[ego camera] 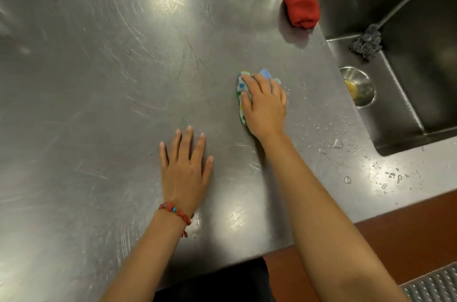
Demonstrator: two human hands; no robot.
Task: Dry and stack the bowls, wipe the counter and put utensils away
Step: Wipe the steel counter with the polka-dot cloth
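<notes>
Head view: I am mid-wipe on the steel counter [99, 79]. My right hand [265, 106] presses flat on a patterned cloth [241, 94]; my left hand [185, 168] rests spread and empty, near it to the left. Water drops [346, 179] remain by the sink [408, 54], so wiping looks unfinished. A small bowl [358, 86] sits in the sink; no utensils show.

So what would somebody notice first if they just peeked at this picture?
Probably the right hand pressing a blue-and-green patterned cloth flat on the scratched steel counter, with the left hand spread beside it. Next, the rolled-up bright red cloth near the steel sink, and water droplets by the sink's edge.
</notes>
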